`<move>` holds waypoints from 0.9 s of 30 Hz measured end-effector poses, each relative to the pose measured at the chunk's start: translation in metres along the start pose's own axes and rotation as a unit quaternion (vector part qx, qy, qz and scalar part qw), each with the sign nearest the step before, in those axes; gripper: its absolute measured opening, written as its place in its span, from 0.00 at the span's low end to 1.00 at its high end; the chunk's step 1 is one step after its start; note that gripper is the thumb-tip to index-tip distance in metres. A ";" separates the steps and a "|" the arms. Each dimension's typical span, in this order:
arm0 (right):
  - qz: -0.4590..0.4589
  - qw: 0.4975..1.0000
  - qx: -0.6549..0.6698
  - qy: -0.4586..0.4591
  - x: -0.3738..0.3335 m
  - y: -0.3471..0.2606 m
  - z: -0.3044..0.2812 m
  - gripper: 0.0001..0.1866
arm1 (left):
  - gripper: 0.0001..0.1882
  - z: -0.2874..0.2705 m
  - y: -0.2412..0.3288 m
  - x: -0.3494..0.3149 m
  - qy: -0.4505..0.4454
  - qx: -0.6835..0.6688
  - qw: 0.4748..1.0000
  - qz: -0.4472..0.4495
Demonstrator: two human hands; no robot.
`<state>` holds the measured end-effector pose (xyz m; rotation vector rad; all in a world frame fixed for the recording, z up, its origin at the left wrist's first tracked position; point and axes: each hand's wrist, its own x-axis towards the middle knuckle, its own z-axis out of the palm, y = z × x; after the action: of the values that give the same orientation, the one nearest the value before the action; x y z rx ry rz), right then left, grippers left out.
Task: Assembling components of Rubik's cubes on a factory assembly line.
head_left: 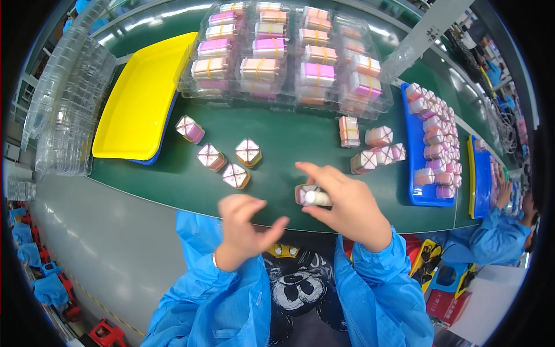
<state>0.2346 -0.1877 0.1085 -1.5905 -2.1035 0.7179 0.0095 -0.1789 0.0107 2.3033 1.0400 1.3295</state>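
My right hand is curled around a small white cylinder, its round end facing left. Right behind that end, a small pink-and-white block stands near the table's front edge; I cannot tell whether my fingers touch it. My left hand hovers at the front edge, fingers apart and holding nothing. Beyond it stand several similar blocks with crossed bands on their tops, the nearest being a white-topped block. Farther right, a banded peach block stands near a group of bundled blocks.
Clear plastic trays of banded pink and peach blocks line the back. A yellow tray lies at the left beside stacked clear trays. A blue tray full of blocks lies right. A co-worker's blue sleeve shows far right.
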 end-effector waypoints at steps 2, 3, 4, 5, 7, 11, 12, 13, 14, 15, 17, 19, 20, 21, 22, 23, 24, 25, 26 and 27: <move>0.017 0.999 0.045 -0.022 0.000 0.000 0.004 0.43 | 0.41 0.012 0.017 0.014 -0.080 -0.101 0.992 -0.014; 0.024 0.997 0.067 -0.034 0.000 0.000 0.005 0.45 | 0.41 0.020 0.023 0.024 -0.125 -0.142 0.981 -0.050; -0.022 0.996 0.080 -0.016 -0.001 0.004 0.003 0.42 | 0.37 0.024 0.029 0.033 -0.130 -0.180 0.969 -0.108; -0.026 0.994 0.104 0.012 -0.004 0.007 -0.002 0.40 | 0.35 0.027 0.026 0.036 -0.142 -0.189 0.964 -0.123; -0.035 0.986 0.151 0.068 -0.008 0.012 -0.010 0.38 | 0.30 0.036 0.019 0.036 -0.167 -0.207 0.952 -0.153; -0.023 0.984 0.147 0.100 -0.010 0.017 -0.014 0.28 | 0.26 0.038 0.013 0.035 -0.159 -0.209 0.955 -0.137; -0.018 0.983 0.163 0.084 -0.009 0.018 -0.009 0.24 | 0.26 0.037 0.013 0.033 -0.157 -0.197 0.958 -0.136; -0.006 0.983 0.168 0.069 -0.008 0.019 -0.003 0.23 | 0.26 0.036 0.013 0.031 -0.155 -0.185 0.961 -0.133; 0.005 0.983 0.173 0.054 -0.007 0.020 0.004 0.22 | 0.26 0.035 0.014 0.030 -0.153 -0.172 0.964 -0.130; 0.017 0.983 0.178 0.039 -0.006 0.019 0.009 0.21 | 0.26 0.035 0.013 0.029 -0.156 -0.167 0.965 -0.128; 0.036 0.982 0.178 0.040 -0.004 0.017 0.012 0.20 | 0.26 0.036 0.011 0.026 -0.159 -0.154 0.967 -0.131; 0.057 0.983 0.169 0.030 -0.005 0.017 0.009 0.20 | 0.26 0.037 0.010 0.025 -0.166 -0.152 0.966 -0.129; 0.010 0.986 0.156 0.066 -0.004 0.020 0.008 0.18 | 0.26 0.038 0.010 0.026 -0.170 -0.152 0.965 -0.127; -0.037 0.984 0.142 0.101 -0.002 0.025 0.008 0.17 | 0.26 0.037 0.011 0.027 -0.171 -0.159 0.963 -0.130; -0.084 0.979 0.127 0.135 -0.001 0.030 0.007 0.15 | 0.26 0.038 0.014 0.029 -0.172 -0.168 0.961 -0.135; -0.080 0.948 0.259 0.168 -0.004 0.032 0.001 0.13 | 0.26 0.038 0.015 0.030 -0.172 -0.176 0.959 -0.139; -0.074 0.898 0.387 0.197 -0.007 0.032 -0.007 0.12 | 0.26 0.037 0.016 0.032 -0.174 -0.158 0.963 -0.134; -0.064 0.830 0.507 0.224 -0.011 0.029 -0.014 0.14 | 0.27 0.037 0.018 0.034 -0.179 -0.142 0.965 -0.128; -0.111 0.789 0.554 0.239 -0.008 0.023 -0.015 0.15 | 0.28 0.037 0.019 0.035 -0.183 -0.125 0.967 -0.123; -0.159 0.743 0.598 0.253 0.000 0.015 -0.014 0.16 | 0.29 0.038 0.021 0.035 -0.177 -0.140 0.965 -0.135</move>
<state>0.2542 -0.1818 0.1100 -0.5473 -0.9831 1.0278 0.0613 -0.1651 0.0241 2.0033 0.9361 0.8559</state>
